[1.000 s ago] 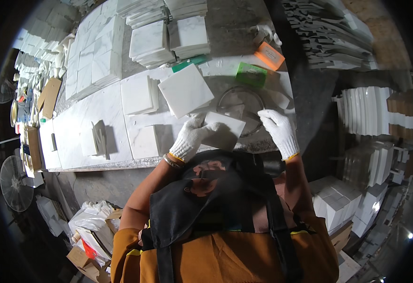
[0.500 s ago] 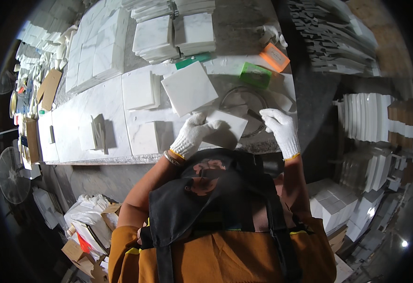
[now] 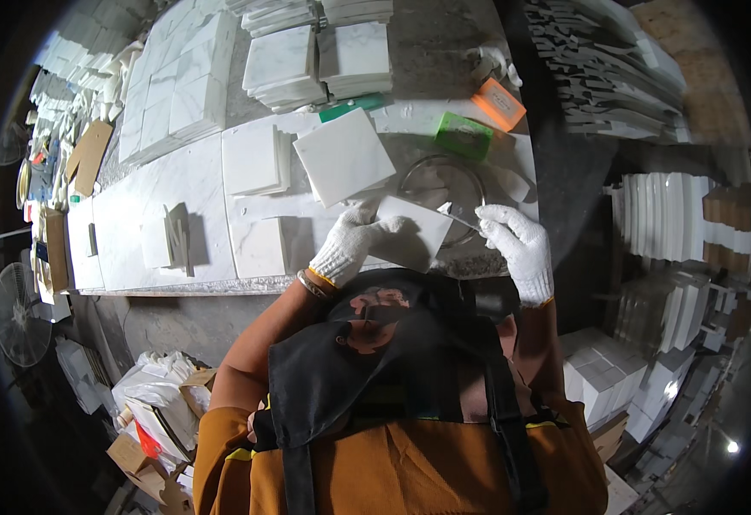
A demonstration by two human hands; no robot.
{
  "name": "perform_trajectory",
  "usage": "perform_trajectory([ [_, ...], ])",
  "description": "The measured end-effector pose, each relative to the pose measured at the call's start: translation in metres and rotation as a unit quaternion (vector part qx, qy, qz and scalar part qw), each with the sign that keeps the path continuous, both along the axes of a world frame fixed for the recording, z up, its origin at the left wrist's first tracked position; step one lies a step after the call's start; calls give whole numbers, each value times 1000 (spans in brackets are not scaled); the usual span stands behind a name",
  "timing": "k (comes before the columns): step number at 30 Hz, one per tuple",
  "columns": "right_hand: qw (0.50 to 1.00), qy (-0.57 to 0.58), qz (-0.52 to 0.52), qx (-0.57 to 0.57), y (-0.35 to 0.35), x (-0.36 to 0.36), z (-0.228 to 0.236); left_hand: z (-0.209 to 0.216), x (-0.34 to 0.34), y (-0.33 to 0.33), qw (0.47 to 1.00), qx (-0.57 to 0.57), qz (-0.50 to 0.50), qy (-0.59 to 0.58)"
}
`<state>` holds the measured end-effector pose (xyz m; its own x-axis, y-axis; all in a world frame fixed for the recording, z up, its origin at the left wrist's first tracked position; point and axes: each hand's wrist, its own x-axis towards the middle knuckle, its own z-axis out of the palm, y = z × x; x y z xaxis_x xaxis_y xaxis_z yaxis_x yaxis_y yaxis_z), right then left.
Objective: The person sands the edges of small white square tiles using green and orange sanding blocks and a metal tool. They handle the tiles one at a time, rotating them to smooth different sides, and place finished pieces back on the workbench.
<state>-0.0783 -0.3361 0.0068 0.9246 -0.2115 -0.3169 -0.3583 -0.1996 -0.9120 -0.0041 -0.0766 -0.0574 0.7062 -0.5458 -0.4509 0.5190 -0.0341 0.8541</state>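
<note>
My left hand (image 3: 349,239), in a white knit glove, grips the left edge of a square white marble tile (image 3: 416,227), held tilted near the bench's front edge. My gloved right hand (image 3: 519,249) pinches a thin spatula-like tool (image 3: 464,221). White material shows on its tip, close to the tile's upper right edge; whether they touch I cannot tell. Behind the tool lies a round, clear-rimmed dish (image 3: 482,182), partly hidden by hand and tile. Another white tile (image 3: 345,157) rests at an angle just beyond my left hand.
Small tile stacks (image 3: 253,160) stand left of my hands, with taller marble stacks (image 3: 278,60) behind. A green box (image 3: 464,136) and an orange box (image 3: 500,105) sit at the bench's far right. A fan (image 3: 22,313) is at the left, and stacked slabs (image 3: 667,215) line the right.
My right hand has shifted slightly right and toward me, drawing the tool from over the dish to the tile's edge. My left hand still holds the tile in nearly the same place.
</note>
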Motion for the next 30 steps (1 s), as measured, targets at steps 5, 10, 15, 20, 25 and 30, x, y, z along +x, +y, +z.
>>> perform_trajectory([
  [5,999,-32,23,-34,0,-2,-4,3,-3,-1,999,-14,26,23],
  [10,989,-87,46,-107,-1,-5,-5,6,-2,0,999,1,10,33],
  [15,981,-113,49,-151,-4,-7,-2,8,-2,0,999,-16,17,47],
  [20,983,-117,45,-131,-1,-6,1,12,-2,-1,998,-19,26,47],
  [25,976,-135,64,-157,-3,-7,1,18,-2,-1,998,-20,28,46],
  [30,955,-185,73,-220,-7,-8,-2,18,-3,-1,998,-18,34,47],
])
